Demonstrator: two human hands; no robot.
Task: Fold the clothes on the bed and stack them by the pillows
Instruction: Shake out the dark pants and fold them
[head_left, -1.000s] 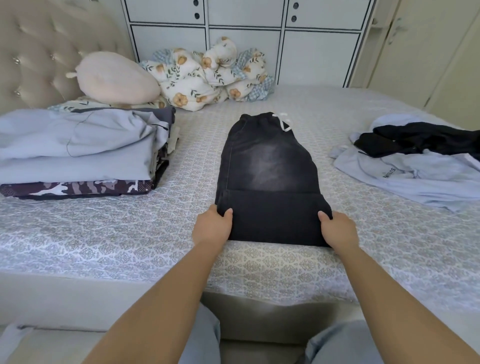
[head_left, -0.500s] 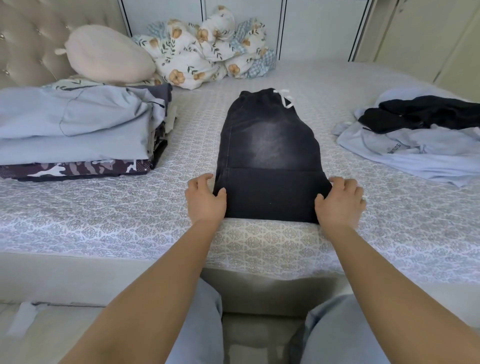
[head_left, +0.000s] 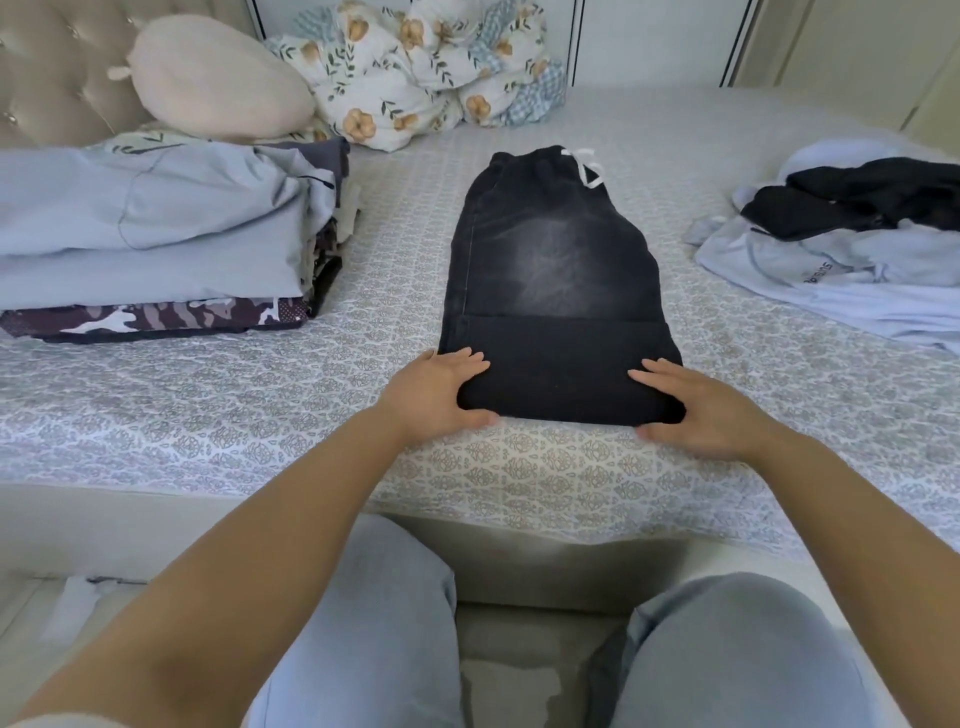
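The left hand (head_left: 434, 392) and the right hand (head_left: 698, 410) are gripping the near folded edge of the black jeans (head_left: 553, 291), fingers lying on top and thumbs tucked under the fold. The jeans are stretching away from the hands across the patterned bedspread (head_left: 260, 415). Off to the left hand's side a stack of folded clothes (head_left: 156, 244) is sitting beside a pink pillow (head_left: 213, 78); beyond the right hand, unfolded clothes (head_left: 841, 244) are lying in a heap
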